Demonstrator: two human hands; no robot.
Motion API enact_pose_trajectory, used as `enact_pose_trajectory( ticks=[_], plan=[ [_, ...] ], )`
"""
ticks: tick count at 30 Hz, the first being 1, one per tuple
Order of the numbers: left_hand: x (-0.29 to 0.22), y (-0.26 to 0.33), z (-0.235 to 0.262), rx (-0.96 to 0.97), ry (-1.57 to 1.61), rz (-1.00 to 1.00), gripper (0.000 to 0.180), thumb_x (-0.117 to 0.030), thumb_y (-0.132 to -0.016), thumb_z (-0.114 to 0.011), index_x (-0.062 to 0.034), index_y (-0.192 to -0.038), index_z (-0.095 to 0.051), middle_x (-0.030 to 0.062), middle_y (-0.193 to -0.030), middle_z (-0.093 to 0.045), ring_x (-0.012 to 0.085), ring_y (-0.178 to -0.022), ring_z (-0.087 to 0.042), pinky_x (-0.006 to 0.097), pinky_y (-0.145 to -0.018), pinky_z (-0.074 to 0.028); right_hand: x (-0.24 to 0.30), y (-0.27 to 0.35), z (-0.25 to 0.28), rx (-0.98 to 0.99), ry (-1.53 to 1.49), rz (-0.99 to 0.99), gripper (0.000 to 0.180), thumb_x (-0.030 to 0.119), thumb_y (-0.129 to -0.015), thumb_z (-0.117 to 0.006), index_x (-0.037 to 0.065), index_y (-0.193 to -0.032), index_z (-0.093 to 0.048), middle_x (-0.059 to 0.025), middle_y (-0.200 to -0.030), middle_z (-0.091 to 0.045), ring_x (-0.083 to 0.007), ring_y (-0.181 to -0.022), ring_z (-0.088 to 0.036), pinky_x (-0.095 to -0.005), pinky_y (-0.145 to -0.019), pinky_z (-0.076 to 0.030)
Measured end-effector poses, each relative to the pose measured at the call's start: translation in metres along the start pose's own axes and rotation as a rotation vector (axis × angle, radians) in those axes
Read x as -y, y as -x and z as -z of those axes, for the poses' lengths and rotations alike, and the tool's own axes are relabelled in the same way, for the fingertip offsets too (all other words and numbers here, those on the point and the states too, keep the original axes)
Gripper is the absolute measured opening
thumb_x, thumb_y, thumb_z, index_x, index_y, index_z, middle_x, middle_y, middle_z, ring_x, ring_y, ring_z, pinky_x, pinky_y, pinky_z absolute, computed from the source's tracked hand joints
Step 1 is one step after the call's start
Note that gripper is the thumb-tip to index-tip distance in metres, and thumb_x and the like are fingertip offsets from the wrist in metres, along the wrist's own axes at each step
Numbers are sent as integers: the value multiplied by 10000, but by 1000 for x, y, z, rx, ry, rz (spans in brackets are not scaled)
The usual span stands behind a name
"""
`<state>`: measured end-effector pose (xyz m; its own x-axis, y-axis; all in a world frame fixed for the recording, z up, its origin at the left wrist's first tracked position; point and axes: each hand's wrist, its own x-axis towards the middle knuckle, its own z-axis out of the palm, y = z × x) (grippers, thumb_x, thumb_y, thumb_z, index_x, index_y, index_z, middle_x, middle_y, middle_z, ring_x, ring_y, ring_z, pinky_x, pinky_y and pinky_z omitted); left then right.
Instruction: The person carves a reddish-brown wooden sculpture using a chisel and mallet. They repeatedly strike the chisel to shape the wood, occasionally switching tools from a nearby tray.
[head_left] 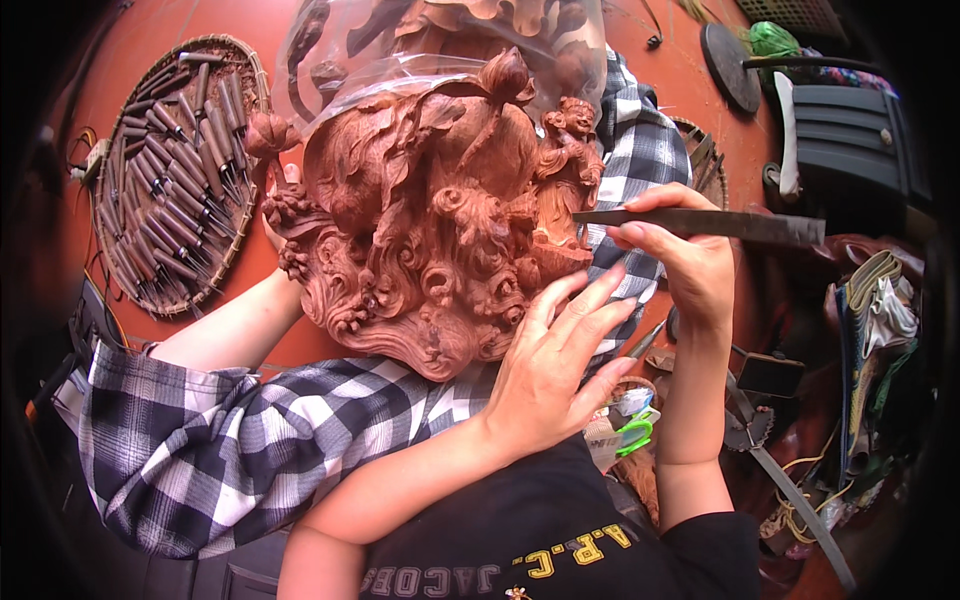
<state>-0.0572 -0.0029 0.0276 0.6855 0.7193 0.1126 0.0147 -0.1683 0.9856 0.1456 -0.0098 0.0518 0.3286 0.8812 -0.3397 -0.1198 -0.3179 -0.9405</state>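
A reddish-brown wood carving (420,230), with deep curls, leaves, buds and a small standing figure (570,170) on its right side, rests over my lap. My right hand (690,255) pinches a long, flat, dark metal tool (745,226). The tool's narrow end meets the small figure's lower part, and its broad end points right. My left hand (555,360) lies with fingers stretched out against the carving's lower right edge. Beside its thumb a pointed metal tip (645,342) shows; whether the hand touches it I cannot tell.
A round woven tray (250,200) full of wooden-handled carving tools sits at left on the red tiled floor (665,100). Clear plastic (340,60) covers more carved wood at the back. Black-and-white plaid cloth (330,410) covers my legs. Green-handled scissors (636,432) lie near my right forearm.
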Motion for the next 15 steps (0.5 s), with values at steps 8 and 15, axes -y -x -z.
enact_pose_trajectory(
  ticks=[8,15],
  plan=[
    [0,-10,-28,-45,110,-34,876,-280,-926,-709,-57,-1607,-206,278,-1670,-126,467,-1549,-91,566,-1246,-83,-19,-37,-3,108,504,328,128,29,-812,-766,-8,-921,-710,-98,-821,-725,-170,-878,-705,-323,-868,-536],
    [13,-36,-51,-240,118,-15,850,-215,-961,-656,-14,-1614,-150,284,-1677,-55,434,-1557,-107,494,-1249,-150,-21,-37,-10,24,812,346,124,-4,-863,-765,-18,-976,-716,-80,-884,-735,-148,-892,-715,-297,-775,-582]
  ],
)
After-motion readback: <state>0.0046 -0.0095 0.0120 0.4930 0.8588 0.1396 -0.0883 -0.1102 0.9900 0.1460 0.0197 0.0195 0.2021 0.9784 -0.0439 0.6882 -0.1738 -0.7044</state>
